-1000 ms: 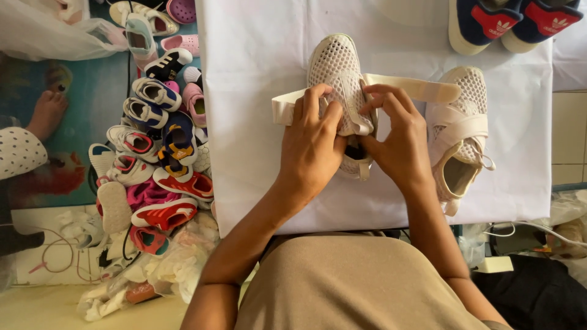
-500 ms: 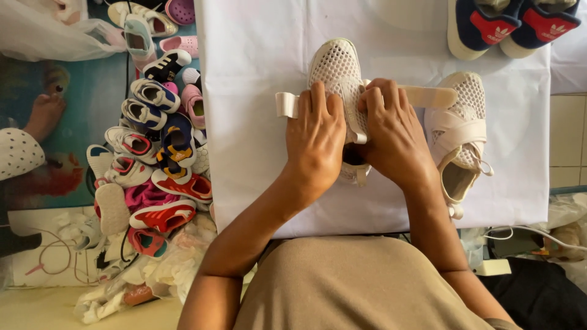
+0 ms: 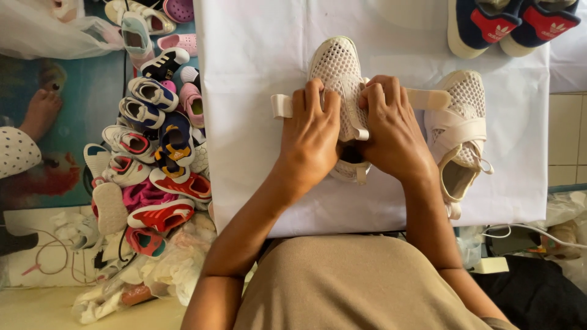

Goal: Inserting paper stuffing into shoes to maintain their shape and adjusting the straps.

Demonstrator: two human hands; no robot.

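Cream mesh shoe (image 3: 338, 73) at centre of white sheet (image 3: 244, 91), toe at 12 o'clock, heel hidden under both hands. Two wide straps out sideways: left strap end (image 3: 282, 106) at 9 o'clock, right strap end (image 3: 435, 99) at 3 o'clock. Left hand (image 3: 313, 137) flat over shoe, fingers curled and pressing on strap at tongue, not a full fist. Right hand (image 3: 391, 131) likewise closed down on other strap, fingertips touching shoe's midline. Exact pinch under the fingers hidden, cannot tell.

Matching shoe (image 3: 460, 131) just beside at 3 o'clock, straps crossed, opening at 6 o'clock. Pair of navy and red shoes (image 3: 507, 24) at 1 o'clock, well apart. Heap of small colourful shoes (image 3: 153, 146) on floor at 9 o'clock. Another person's bare foot (image 3: 40, 110) further out at 9 o'clock.

Risks, judged: uneven pull on straps could skew closure or twist tongue. Loose right strap lying near matching shoe, could snag it. Sheet could wrinkle or slide under hand pressure, shifting both shoes.
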